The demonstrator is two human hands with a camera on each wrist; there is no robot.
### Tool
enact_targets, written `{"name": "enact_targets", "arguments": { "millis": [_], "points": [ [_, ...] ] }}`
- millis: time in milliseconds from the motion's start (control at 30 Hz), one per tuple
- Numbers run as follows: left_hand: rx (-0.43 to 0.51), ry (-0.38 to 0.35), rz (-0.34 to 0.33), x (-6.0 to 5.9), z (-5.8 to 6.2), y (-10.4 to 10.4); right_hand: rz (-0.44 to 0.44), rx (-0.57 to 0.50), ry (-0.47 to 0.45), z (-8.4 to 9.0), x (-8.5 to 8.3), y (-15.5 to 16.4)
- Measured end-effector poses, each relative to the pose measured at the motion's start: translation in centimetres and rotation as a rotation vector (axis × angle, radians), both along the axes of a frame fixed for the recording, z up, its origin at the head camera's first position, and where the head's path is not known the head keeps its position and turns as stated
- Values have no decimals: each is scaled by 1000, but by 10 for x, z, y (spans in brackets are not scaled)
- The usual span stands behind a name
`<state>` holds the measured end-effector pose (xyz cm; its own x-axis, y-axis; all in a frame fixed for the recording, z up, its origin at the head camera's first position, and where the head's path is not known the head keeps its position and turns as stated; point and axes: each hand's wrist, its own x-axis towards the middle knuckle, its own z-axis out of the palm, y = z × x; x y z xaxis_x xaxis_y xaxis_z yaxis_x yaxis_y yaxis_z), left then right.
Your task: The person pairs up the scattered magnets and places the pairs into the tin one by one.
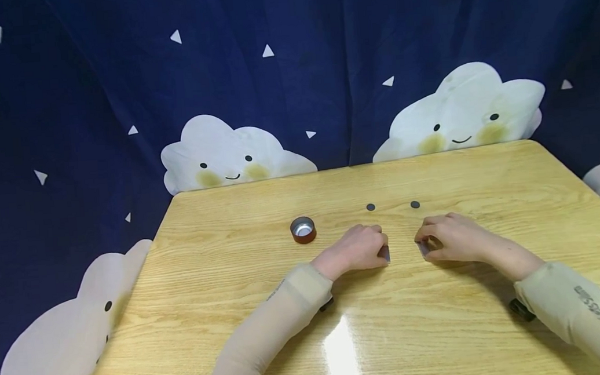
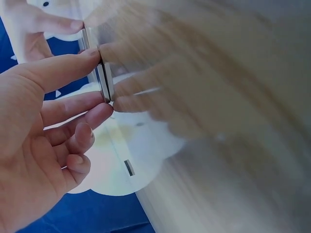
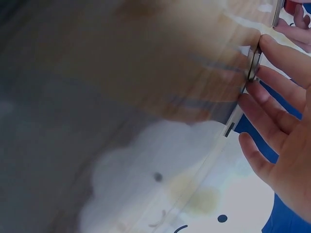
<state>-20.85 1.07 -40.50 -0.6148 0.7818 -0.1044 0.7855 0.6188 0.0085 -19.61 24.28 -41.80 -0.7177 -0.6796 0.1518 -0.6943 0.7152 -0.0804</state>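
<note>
My left hand (image 1: 359, 247) pinches a thin, flat silvery piece (image 2: 102, 80) between thumb and fingers, low at the table surface. To its right, my right hand (image 1: 452, 239) pinches another thin silvery piece (image 3: 254, 65) the same way, by its edges. A gap of bare wood separates the two pieces in the head view. Beyond the hands lie two small dark discs, the left disc (image 1: 371, 207) and the right disc (image 1: 415, 204). Left of my left hand stands a small round tin (image 1: 303, 230), red-brown outside and silvery inside. Fingers partly cover both silvery pieces.
The light wooden table (image 1: 206, 264) has a glossy surface that mirrors the hands in the wrist views. A dark blue curtain (image 1: 291, 66) with white clouds hangs along its far and left sides. A dark wrist camera (image 1: 521, 309) sits under the right sleeve.
</note>
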Motion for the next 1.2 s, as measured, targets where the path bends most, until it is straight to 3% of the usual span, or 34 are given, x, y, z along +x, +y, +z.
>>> {"name": "enact_targets", "arguments": {
  "millis": [467, 867, 1200],
  "points": [
    [10, -23, 16, -2, 1, 5, 10, -17, -10, 1, 0, -5],
    [9, -28, 23, -2, 0, 6, -44, -43, -96, 4, 1, -5],
    [27, -37, 16, -2, -2, 7, -16, -110, -155, 1, 1, -9]
  ]
}}
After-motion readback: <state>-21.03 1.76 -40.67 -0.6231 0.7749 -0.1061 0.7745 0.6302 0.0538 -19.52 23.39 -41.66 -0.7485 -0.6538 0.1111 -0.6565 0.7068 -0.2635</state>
